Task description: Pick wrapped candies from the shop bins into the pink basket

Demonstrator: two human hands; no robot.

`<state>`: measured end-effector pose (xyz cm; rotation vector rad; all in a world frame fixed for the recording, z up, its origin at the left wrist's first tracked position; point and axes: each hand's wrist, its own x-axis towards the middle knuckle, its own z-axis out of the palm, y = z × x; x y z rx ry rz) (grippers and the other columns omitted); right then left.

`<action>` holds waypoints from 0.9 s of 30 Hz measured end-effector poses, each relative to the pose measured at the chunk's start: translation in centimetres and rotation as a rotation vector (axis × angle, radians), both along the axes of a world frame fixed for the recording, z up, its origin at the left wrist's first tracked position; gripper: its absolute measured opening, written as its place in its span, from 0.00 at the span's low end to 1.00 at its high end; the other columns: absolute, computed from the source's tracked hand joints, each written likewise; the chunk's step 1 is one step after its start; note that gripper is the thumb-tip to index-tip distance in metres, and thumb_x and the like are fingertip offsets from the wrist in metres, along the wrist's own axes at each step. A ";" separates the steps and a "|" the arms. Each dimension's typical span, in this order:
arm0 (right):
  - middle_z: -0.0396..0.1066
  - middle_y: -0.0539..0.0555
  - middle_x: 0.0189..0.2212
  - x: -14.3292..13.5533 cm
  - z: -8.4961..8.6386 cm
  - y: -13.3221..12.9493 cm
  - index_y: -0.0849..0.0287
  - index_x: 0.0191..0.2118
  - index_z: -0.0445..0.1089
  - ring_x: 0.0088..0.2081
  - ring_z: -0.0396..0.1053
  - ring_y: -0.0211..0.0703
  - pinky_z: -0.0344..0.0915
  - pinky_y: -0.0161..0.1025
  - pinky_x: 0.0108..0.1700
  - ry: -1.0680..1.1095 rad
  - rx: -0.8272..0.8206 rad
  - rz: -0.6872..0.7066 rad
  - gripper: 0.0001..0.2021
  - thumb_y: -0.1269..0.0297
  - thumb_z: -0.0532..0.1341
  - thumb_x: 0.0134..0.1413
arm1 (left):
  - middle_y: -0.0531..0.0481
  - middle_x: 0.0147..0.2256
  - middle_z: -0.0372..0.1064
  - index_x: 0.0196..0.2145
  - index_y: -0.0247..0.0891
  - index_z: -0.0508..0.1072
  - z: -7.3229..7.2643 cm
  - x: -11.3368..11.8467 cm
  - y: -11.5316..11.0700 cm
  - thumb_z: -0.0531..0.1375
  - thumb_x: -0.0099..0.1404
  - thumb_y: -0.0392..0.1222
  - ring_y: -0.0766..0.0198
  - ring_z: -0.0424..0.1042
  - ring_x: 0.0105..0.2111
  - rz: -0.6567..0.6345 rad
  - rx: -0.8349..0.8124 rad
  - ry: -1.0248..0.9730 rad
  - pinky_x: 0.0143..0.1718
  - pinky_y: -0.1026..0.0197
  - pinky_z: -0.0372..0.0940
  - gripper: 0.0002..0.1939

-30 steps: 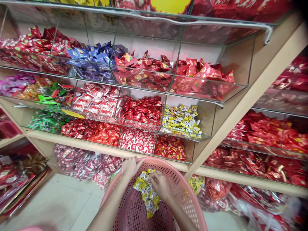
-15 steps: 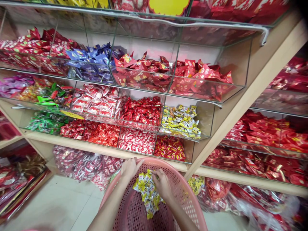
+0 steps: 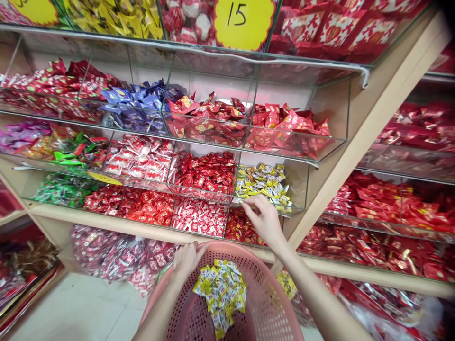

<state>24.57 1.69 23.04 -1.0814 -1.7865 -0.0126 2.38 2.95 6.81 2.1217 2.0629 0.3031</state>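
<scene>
A round pink plastic basket (image 3: 280, 289) with a perforated wall stands below the shelves. My left hand (image 3: 186, 260) is closed over its far left rim. Inside lies a heap of small yellow-and-white wrapped candies (image 3: 223, 293). Above the far rim, my right hand (image 3: 263, 218) is raised in front of the clear bin of yellow-and-white candies (image 3: 263, 177) on the shelf. Its fingers are half bent and apart, with nothing visible in them. The hand partly covers the lower bin of red wrapped candies (image 3: 236, 227).
Clear-walled bins hold red candies (image 3: 206, 173), red-and-white candies (image 3: 199, 215) and blue packets (image 3: 142, 102). A slanting wooden upright (image 3: 350, 147) divides the shelves. Bagged candies (image 3: 103, 251) lie on the floor underneath. A yellow price sign (image 3: 245, 23) reads 15.
My right hand has come up out of the basket to the front of the yellow-and-white candy bin. My left hand still holds the rim. The view has tilted up slightly.
</scene>
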 end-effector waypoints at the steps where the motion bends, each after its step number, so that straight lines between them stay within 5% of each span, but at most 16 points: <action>1: 0.69 0.53 0.31 0.4 1.1 1.0 0.57 0.33 0.71 0.33 0.65 0.40 0.60 0.37 0.37 -0.016 0.014 -0.029 0.10 0.61 0.54 0.55 | 0.40 0.32 0.73 0.35 0.37 0.71 0.0 0.0 0.0 0.37 0.60 0.66 0.53 0.72 0.35 -0.002 0.001 -0.002 0.36 0.56 0.63 0.35; 5: 0.71 0.51 0.26 1.4 3.6 5.4 0.59 0.26 0.72 0.29 0.66 0.39 0.60 0.37 0.35 -0.028 -0.133 -0.084 0.08 0.61 0.60 0.46 | 0.39 0.34 0.72 0.35 0.37 0.71 0.1 0.0 -0.1 0.37 0.61 0.65 0.53 0.72 0.37 -0.001 0.003 -0.001 0.37 0.57 0.62 0.34; 11: 0.65 0.44 0.15 1.0 3.1 9.7 0.61 0.21 0.69 0.18 0.59 0.31 0.57 0.31 0.23 0.091 -0.558 0.187 0.09 0.62 0.66 0.30 | 0.39 0.35 0.72 0.37 0.36 0.71 -0.2 -0.1 0.0 0.38 0.61 0.65 0.53 0.71 0.38 0.018 -0.016 -0.013 0.39 0.56 0.62 0.34; 17: 0.58 0.40 0.12 0.9 2.0 10.0 0.60 0.20 0.67 0.15 0.53 0.28 0.52 0.29 0.19 0.115 -0.532 0.153 0.09 0.63 0.65 0.28 | 0.40 0.34 0.72 0.36 0.37 0.71 -0.2 0.0 0.0 0.37 0.60 0.66 0.53 0.71 0.37 0.016 -0.012 0.003 0.38 0.57 0.62 0.34; 27: 0.66 0.47 0.16 1.3 1.6 10.0 0.61 0.16 0.67 0.22 0.61 0.33 0.57 0.31 0.27 0.045 -0.409 -0.041 0.06 0.67 0.58 0.37 | 0.40 0.34 0.72 0.36 0.37 0.71 -0.2 -0.1 -0.2 0.37 0.60 0.65 0.53 0.71 0.37 0.011 0.013 -0.006 0.37 0.56 0.62 0.34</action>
